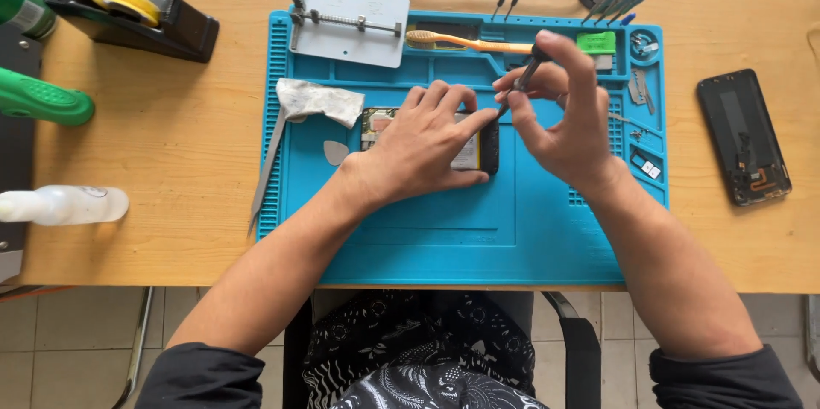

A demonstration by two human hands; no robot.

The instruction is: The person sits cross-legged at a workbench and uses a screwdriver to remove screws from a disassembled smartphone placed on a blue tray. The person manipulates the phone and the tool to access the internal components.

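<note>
An opened phone with its inner board showing lies in the middle of a blue repair mat. My left hand rests flat on the phone and covers most of it, pressing it to the mat. My right hand pinches a thin black screwdriver held upright, its tip down at the phone's right end near my left thumb.
A grey metal holder plate, a toothbrush, a crumpled wipe, a metal spudger and a pick lie on the mat. A phone back cover sits right; tape dispenser, green tool and spray bottle left.
</note>
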